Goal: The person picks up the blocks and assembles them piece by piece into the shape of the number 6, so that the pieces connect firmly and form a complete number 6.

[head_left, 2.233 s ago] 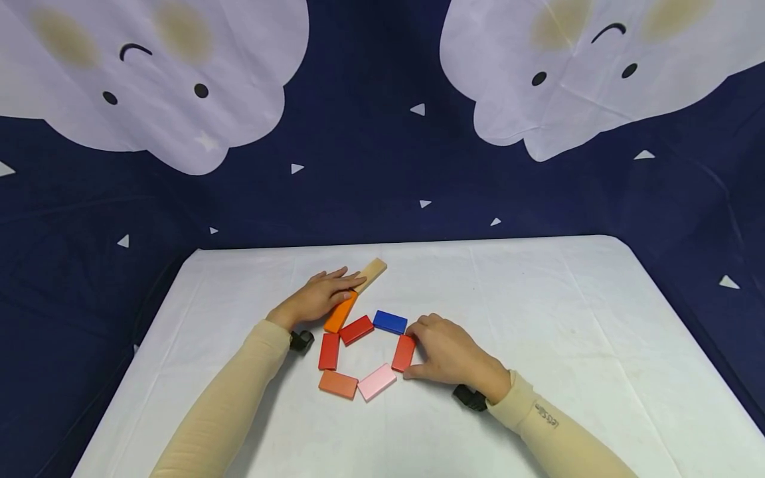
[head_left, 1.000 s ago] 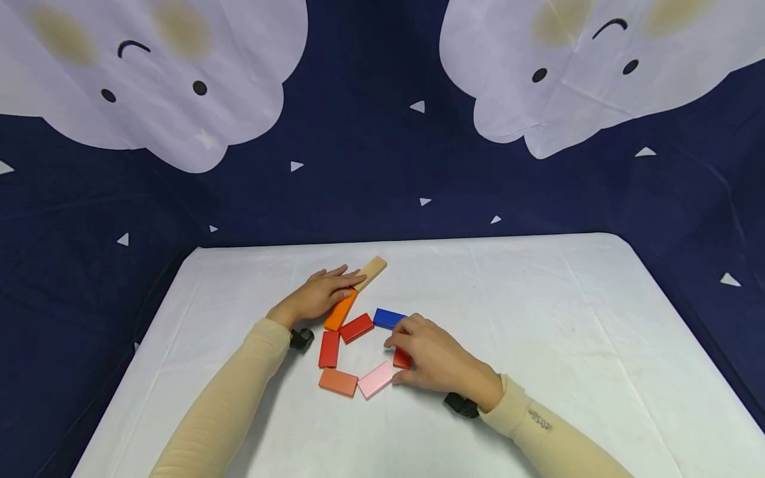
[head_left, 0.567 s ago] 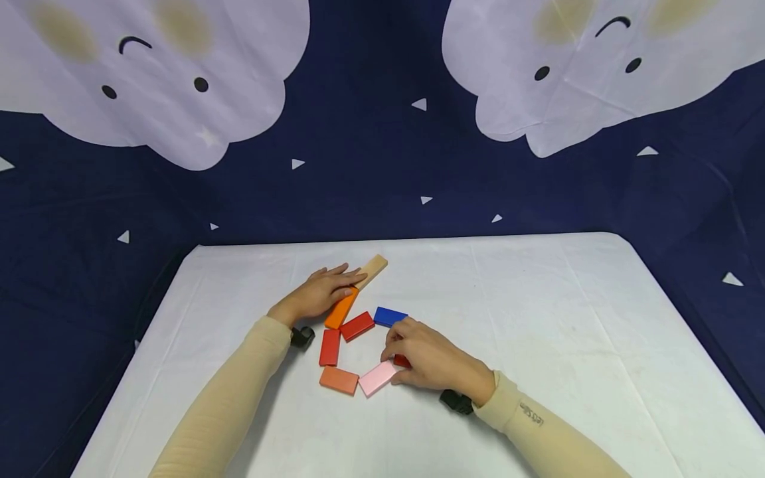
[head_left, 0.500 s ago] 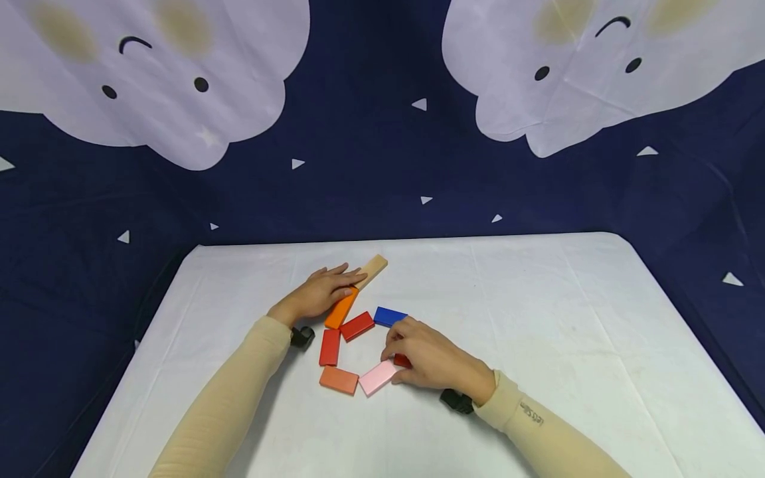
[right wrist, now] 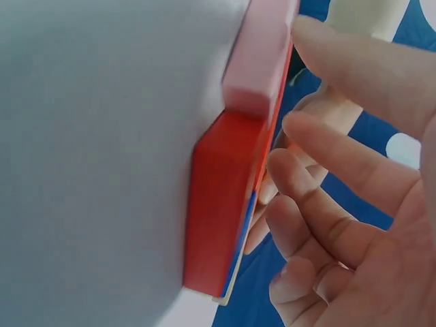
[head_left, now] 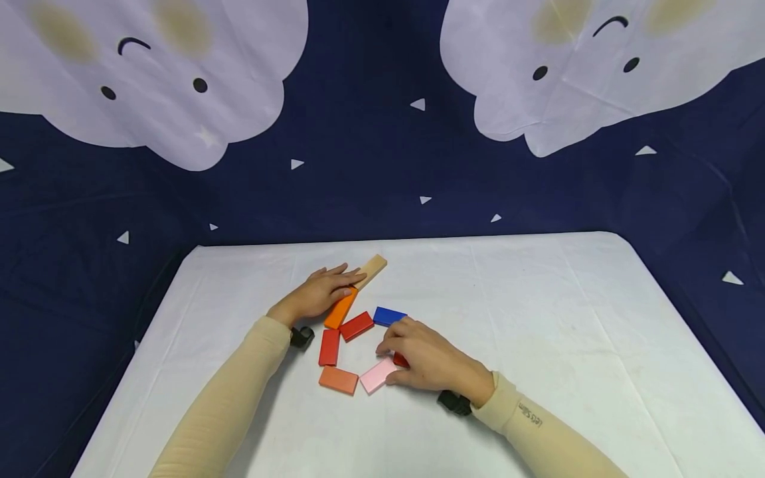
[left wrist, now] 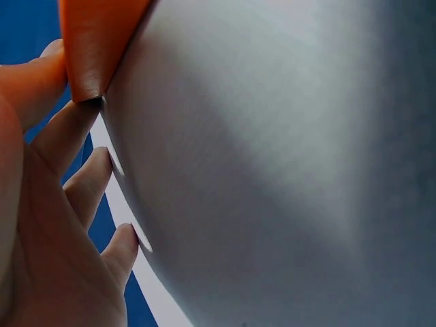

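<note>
Flat rectangular wooden blocks lie in a ring on a white-covered table. My left hand (head_left: 319, 295) rests with its fingers extended across a natural-wood block (head_left: 373, 267) and an orange block (head_left: 340, 311). Over the ring's right side, my right hand (head_left: 433, 358) partly covers a red block (head_left: 401, 360). Its thumb (right wrist: 317, 37) is at the edge of the pink block (head_left: 376, 376), while the other fingers bend loosely above the blocks in the right wrist view. Behind those fingers, the blue block (head_left: 388, 316) is partly hidden.
Two more red blocks (head_left: 356, 326) and a coral block (head_left: 339, 380) form the ring's left side. The white tablecloth (head_left: 568, 318) stretches to both sides. A dark blue curtain (head_left: 358, 119) with printed clouds hangs behind the table.
My right hand released its pinch on the right-hand red block and moved left over it to the pink block, which has shifted slightly. My left hand has stayed in place.
</note>
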`<state>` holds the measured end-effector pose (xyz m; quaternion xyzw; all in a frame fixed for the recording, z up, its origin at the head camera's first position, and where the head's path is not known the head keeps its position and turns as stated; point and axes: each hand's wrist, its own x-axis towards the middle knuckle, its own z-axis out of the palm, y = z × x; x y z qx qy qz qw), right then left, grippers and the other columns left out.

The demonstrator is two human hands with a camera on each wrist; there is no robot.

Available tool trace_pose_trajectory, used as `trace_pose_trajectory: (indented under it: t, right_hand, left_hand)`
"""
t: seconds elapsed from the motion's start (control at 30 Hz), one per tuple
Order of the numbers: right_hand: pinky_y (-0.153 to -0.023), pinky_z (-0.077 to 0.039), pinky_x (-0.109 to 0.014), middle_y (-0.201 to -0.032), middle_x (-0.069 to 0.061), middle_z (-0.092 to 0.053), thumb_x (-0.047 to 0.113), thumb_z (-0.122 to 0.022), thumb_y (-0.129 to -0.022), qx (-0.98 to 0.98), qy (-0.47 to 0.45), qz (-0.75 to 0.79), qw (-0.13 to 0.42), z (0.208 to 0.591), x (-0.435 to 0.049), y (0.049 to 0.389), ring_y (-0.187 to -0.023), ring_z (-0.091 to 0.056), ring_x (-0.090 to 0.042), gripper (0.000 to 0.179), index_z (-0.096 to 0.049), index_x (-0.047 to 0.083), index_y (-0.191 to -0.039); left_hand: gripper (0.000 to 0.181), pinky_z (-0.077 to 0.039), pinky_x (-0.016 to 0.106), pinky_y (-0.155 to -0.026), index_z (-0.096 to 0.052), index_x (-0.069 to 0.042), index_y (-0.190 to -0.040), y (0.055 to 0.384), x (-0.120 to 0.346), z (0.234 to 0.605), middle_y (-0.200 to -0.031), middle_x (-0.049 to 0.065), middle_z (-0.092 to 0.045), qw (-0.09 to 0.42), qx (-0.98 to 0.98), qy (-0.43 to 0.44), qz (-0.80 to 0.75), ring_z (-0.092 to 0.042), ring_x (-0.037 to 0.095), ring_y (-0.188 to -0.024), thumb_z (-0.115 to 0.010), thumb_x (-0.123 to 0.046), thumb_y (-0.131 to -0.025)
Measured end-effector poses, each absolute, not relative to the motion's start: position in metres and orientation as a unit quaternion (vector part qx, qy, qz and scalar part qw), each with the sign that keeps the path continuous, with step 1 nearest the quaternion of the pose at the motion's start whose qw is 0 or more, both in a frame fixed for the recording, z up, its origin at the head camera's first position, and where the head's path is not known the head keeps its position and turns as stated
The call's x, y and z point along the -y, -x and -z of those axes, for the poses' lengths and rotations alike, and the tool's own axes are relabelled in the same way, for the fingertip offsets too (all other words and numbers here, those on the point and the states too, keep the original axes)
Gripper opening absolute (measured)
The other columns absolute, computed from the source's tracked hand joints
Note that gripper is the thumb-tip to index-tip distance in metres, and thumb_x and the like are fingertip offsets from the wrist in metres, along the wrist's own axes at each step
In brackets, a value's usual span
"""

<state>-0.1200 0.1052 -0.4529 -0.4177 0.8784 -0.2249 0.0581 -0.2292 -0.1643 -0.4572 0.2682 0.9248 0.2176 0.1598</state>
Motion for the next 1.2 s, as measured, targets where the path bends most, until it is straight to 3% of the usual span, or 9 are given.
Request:
trace_pose_trajectory:
  t: [0.53, 1.2]
  right_hand:
    - [-0.092, -0.047, -0.028, -0.106, 0.006, -0.070, 0.042, -0.080, -0.084, -0.884, 0.425, 0.192, 0.029, 0.454, -0.058, 0.100, -0.103, -0.056, -0.013, 0.040, -0.074, 0.015, -0.114]
    - [-0.074, -0.040, -0.022, -0.090, 0.010, -0.068, 0.034, -0.082, -0.083, -0.899, 0.397, 0.180, 0.035, 0.456, -0.044, 0.095, -0.083, -0.052, -0.009, 0.025, -0.076, 0.017, -0.099]
  left_hand:
    - [0.047, -0.007, 0.057, -0.122, -0.044, -0.024, -0.154, 0.228, 0.163, 0.456, -0.159, 0.003, -0.038, 0.160, -0.924, -0.265, -0.224, -0.021, 0.029, -0.152, -0.048, -0.026, -0.107]
    - [0.046, -0.008, 0.057, -0.122, -0.044, -0.024, -0.154, 0.226, 0.163, 0.453, -0.159, 0.002, -0.037, 0.161, -0.923, -0.264, -0.230, -0.021, 0.029, -0.152, -0.047, -0.025, -0.108]
